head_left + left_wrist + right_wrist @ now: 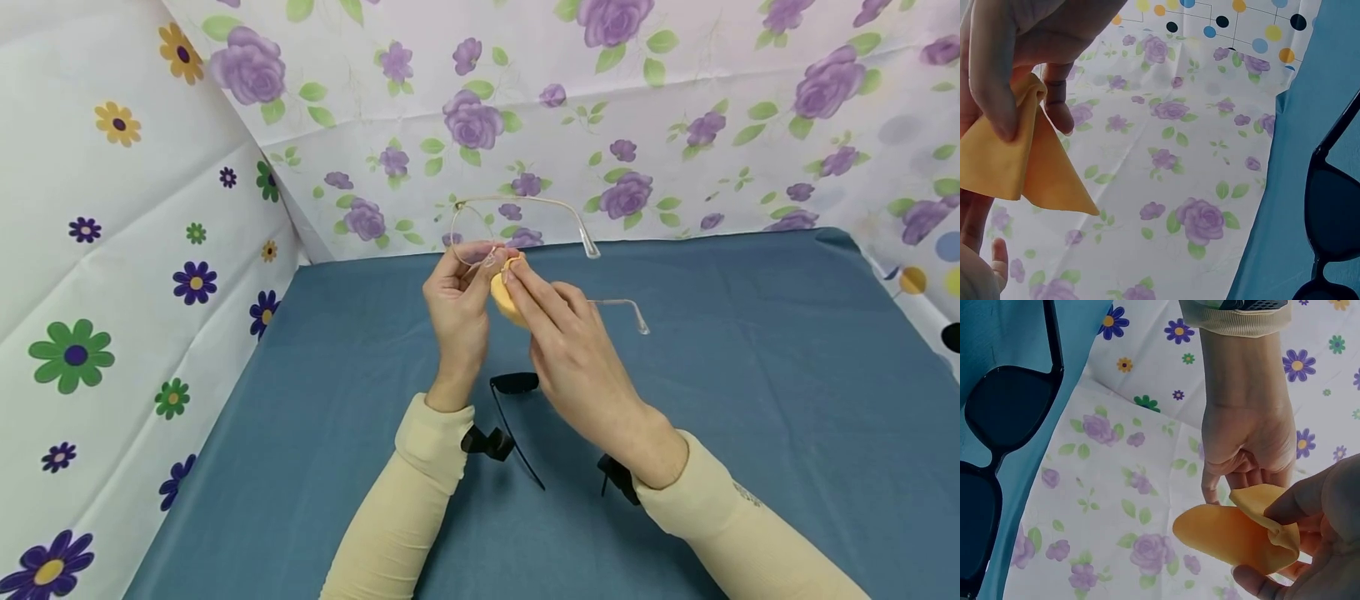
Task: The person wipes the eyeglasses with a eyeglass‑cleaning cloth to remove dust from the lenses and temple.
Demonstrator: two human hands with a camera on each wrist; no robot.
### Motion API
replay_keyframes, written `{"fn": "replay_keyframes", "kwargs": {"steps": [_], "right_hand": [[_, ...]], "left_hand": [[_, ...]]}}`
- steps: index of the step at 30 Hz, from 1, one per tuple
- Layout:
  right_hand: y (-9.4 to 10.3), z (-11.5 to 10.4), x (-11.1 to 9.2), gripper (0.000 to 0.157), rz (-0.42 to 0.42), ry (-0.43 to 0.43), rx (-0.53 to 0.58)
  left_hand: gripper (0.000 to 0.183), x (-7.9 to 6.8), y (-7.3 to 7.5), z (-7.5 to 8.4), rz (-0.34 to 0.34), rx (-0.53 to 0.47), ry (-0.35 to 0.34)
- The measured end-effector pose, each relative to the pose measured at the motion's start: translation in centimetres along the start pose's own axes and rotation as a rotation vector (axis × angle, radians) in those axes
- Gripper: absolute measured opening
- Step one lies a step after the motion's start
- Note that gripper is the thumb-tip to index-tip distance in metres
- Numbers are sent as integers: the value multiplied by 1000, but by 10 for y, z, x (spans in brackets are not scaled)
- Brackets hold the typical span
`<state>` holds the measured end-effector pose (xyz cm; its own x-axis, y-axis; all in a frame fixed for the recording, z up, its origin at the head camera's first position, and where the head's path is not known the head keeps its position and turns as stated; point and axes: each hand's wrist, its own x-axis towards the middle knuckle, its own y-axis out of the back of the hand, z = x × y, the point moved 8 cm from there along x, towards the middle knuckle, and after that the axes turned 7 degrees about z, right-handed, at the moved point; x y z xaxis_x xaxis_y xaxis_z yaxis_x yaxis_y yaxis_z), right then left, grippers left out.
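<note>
My left hand (459, 312) pinches the rim of a pair of thin metal-framed eyeglasses (525, 197), raised above the table. One temple arm with a clear tip stretches rightward above the hands; the other shows beyond my right hand (581, 367). That right hand holds a folded yellow cloth (507, 302) against the glasses, where fingers and cloth hide one lens. From the left wrist, the cloth (997, 159) hangs in loose folds below the fingers. The right wrist view shows the cloth (1229, 534) pinched between thumb and fingers, close to the left hand (1250, 437).
Black sunglasses (516, 383) lie on the blue tablecloth (750, 375) under the hands, partly hidden by the right one. Behind the table hangs a sheet with purple roses (472, 121). Another sheet with coloured flowers (71, 356) lines the left side.
</note>
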<state>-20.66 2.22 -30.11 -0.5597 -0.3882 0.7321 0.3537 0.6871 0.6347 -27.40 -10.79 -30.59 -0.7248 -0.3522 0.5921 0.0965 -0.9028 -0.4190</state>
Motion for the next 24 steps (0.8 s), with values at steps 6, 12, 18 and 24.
{"fn": "replay_keyframes", "kwargs": {"steps": [6,12,18,24], "right_hand": [[-1,1,1,75,-3,-12,5],[0,4,1,65,13,-43,25],[0,9,2,51,29,-74,116],[-3,13,1,51,1,-128,212]], "left_hand": [[9,0,-1,2,-4,7,-10],[6,-2,0,3,17,19,-43],[7,0,3,4,55,29,-54],[18,0,4,2,82,31,-47]]}}
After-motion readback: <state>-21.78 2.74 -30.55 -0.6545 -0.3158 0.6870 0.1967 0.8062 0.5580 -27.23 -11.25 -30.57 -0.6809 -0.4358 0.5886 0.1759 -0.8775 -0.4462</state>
